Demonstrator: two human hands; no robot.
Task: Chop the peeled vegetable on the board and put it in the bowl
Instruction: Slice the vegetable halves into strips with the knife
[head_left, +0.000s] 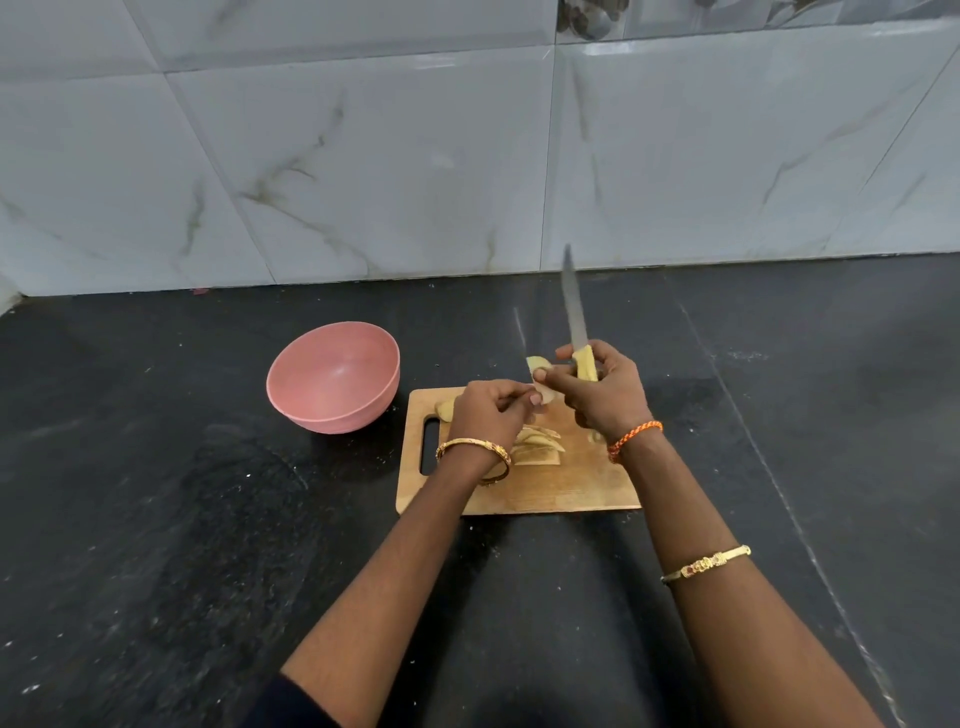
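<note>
A wooden chopping board (571, 488) lies on the black counter. My right hand (605, 395) grips a knife (575, 312) by its yellow handle, blade pointing up and away. A pale peeled vegetable piece (537, 366) is held above the board between the fingertips of both hands. My left hand (491, 410) pinches its lower end. Several cut slices (537, 447) lie on the board under my left wrist. Another pale piece (445, 409) shows at the board's far left. A pink bowl (332, 379) stands empty to the left of the board.
A grey marble-tiled wall (467, 156) rises behind the counter. The black speckled counter (156, 519) stretches wide on both sides of the board. Both wrists wear bangles, and a thread band circles the right wrist.
</note>
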